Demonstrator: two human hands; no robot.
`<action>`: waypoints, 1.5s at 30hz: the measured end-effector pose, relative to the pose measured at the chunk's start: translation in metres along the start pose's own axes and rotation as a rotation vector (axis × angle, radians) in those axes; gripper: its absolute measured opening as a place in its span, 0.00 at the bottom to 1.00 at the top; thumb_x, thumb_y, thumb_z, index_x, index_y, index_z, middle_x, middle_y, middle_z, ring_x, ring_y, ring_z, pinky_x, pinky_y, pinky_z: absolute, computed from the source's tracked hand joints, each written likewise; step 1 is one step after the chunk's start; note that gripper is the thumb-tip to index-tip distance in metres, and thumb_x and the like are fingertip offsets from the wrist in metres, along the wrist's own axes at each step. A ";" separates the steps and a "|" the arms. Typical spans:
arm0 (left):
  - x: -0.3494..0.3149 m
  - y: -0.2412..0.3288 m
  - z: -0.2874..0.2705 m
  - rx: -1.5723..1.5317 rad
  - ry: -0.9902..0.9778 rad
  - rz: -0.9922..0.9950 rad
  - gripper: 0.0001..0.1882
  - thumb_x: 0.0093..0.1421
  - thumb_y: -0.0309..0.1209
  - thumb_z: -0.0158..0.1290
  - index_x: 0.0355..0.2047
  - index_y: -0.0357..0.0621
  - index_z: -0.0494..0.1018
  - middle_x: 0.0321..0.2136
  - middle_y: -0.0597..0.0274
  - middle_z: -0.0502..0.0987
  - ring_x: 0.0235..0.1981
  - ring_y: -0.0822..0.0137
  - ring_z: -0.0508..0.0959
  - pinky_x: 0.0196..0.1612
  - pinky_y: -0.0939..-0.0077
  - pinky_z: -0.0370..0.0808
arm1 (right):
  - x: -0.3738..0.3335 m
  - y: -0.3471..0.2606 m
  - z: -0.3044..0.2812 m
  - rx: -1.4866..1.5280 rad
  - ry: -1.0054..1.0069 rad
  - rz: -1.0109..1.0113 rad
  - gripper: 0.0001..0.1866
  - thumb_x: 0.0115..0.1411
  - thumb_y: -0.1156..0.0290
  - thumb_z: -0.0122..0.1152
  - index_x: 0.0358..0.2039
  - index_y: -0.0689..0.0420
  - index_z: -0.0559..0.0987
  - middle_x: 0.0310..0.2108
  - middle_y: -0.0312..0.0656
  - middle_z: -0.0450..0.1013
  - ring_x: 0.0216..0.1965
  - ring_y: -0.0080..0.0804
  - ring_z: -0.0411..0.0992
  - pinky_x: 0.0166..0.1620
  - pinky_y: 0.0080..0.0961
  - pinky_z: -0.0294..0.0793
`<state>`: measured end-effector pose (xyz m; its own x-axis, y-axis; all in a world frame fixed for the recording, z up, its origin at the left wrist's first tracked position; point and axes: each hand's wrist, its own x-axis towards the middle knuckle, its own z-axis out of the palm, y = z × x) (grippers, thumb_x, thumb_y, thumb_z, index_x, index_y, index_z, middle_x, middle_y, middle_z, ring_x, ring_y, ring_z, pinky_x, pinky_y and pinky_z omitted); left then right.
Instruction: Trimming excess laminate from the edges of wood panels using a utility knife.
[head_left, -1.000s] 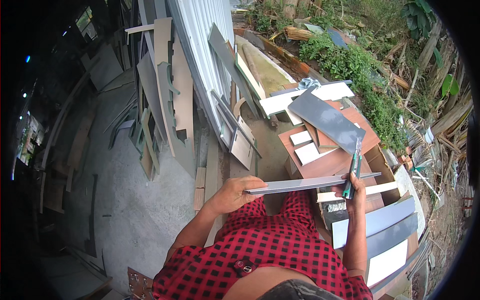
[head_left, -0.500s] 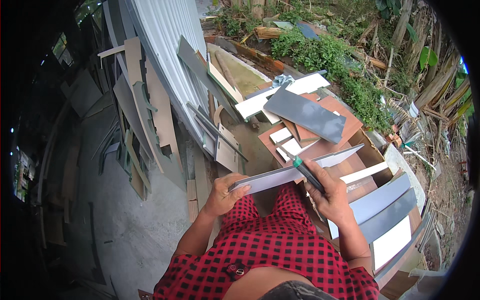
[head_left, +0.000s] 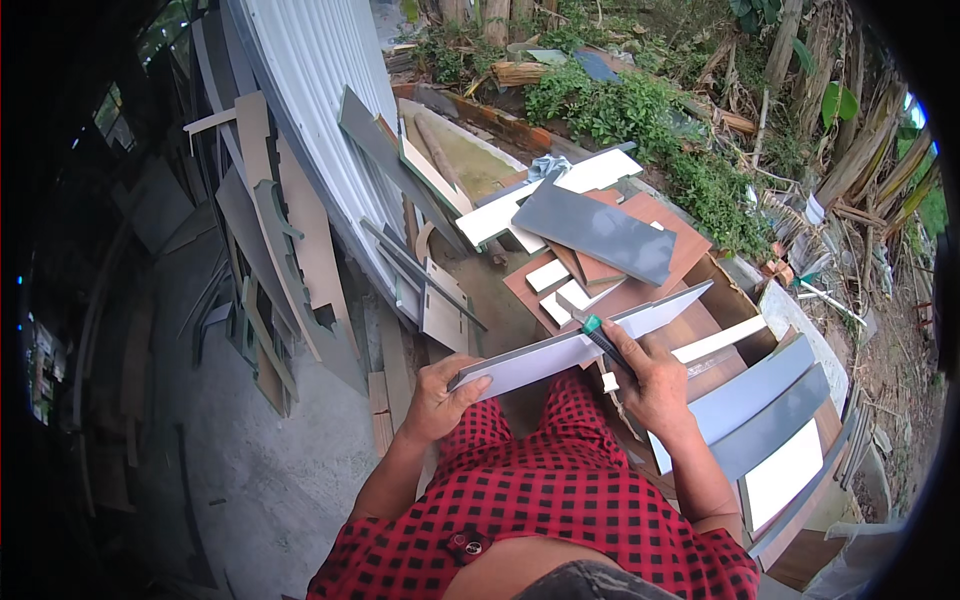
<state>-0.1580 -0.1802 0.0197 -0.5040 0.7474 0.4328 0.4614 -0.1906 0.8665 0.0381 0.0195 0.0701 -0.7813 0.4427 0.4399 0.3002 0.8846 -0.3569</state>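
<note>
My left hand (head_left: 440, 395) grips the left end of a long narrow board strip (head_left: 530, 367), pale grey on its broad face with a darker edge. The strip slants up to the right across my knees, its far end over the board pile. My right hand (head_left: 650, 372) is wrapped round a utility knife (head_left: 606, 342) with a black ribbed handle and a green collar. The knife's narrow metal front lies across the strip's upper edge, pointing away from me. Whether it touches the strip, I cannot tell. A small white piece (head_left: 609, 381) shows below my right hand.
On the right, a grey board (head_left: 595, 232) tops brown and white offcuts. Curved-looking grey panels (head_left: 775, 415) lie nearer me. Corrugated sheeting (head_left: 320, 130) and leaning board scraps (head_left: 310, 230) stand left, above a concrete floor (head_left: 270, 470). Green plants (head_left: 625, 110) grow beyond.
The knife has tilted and drawn back slightly left along the strip, with my right hand lower. The strip's broad face turns more toward me. The whole view has shifted a little.
</note>
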 end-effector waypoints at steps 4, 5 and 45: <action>-0.001 0.001 -0.001 0.024 -0.004 -0.028 0.11 0.56 0.31 0.53 0.33 0.32 0.74 0.25 0.59 0.75 0.29 0.71 0.75 0.32 0.78 0.70 | -0.007 0.053 0.002 -0.120 0.077 0.181 0.28 0.48 0.73 0.60 0.52 0.42 0.71 0.22 0.42 0.65 0.24 0.40 0.69 0.29 0.37 0.69; -0.002 0.000 -0.001 0.017 0.009 -0.045 0.11 0.56 0.31 0.53 0.32 0.32 0.74 0.25 0.59 0.75 0.28 0.71 0.75 0.31 0.78 0.69 | -0.007 0.067 0.003 -0.120 0.081 0.181 0.28 0.48 0.73 0.60 0.52 0.42 0.71 0.22 0.42 0.65 0.24 0.40 0.69 0.29 0.37 0.69; -0.022 -0.023 0.017 -0.565 0.310 -0.466 0.14 0.61 0.32 0.49 0.39 0.31 0.72 0.34 0.59 0.76 0.33 0.73 0.75 0.37 0.78 0.72 | -0.073 0.076 0.163 2.086 -0.037 1.077 0.19 0.54 0.58 0.58 0.41 0.57 0.75 0.41 0.40 0.69 0.43 0.39 0.67 0.49 0.47 0.65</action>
<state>-0.1450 -0.1812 -0.0142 -0.7726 0.6342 -0.0279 -0.2453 -0.2577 0.9346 0.0291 0.0305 -0.1236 -0.7955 0.4490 -0.4068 -0.2762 -0.8664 -0.4161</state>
